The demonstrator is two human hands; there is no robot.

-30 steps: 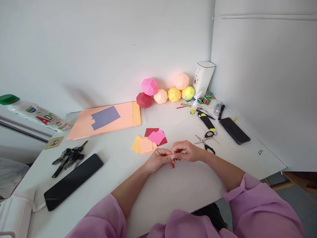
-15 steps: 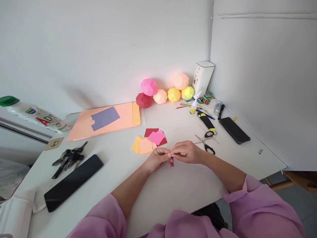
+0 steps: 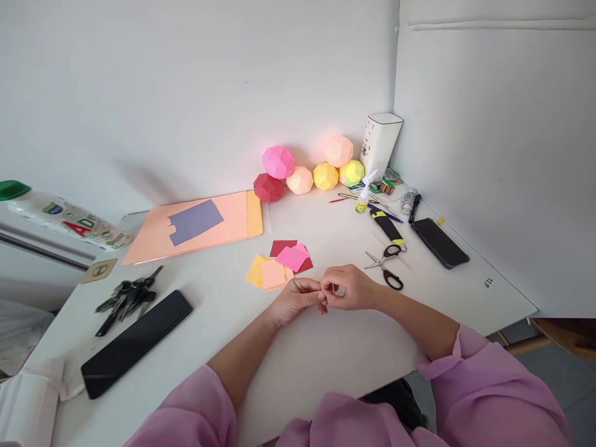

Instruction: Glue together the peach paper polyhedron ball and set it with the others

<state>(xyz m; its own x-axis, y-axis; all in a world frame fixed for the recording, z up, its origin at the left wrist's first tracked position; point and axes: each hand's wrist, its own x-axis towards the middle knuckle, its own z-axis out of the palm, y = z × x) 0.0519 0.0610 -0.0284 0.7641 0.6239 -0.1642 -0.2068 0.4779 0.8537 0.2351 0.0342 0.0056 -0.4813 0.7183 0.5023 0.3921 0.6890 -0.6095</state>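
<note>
My left hand (image 3: 298,300) and my right hand (image 3: 348,287) meet fingertip to fingertip above the front of the white table. Both are closed in a pinch. Whatever lies between the fingertips is too small or hidden to name. Just beyond my left hand lies a loose pile of small paper pieces: yellow, a peach piece (image 3: 274,274), a pink piece (image 3: 292,256) and a dark red piece (image 3: 283,248). To the right of my right hand, scissors (image 3: 386,264) with black handles rest with their blades apart.
Faceted paper balls (image 3: 278,162) stand along the back wall. Behind the scissors are a utility knife (image 3: 387,226), a glue bottle (image 3: 362,202) and a phone (image 3: 440,243). Peach sheets (image 3: 144,239), keys (image 3: 128,298) and a long black device (image 3: 137,343) lie at left.
My right fingers have curled and dipped slightly at the left fingertips. My left hand stays nearly still. The whole view has shifted a little.
</note>
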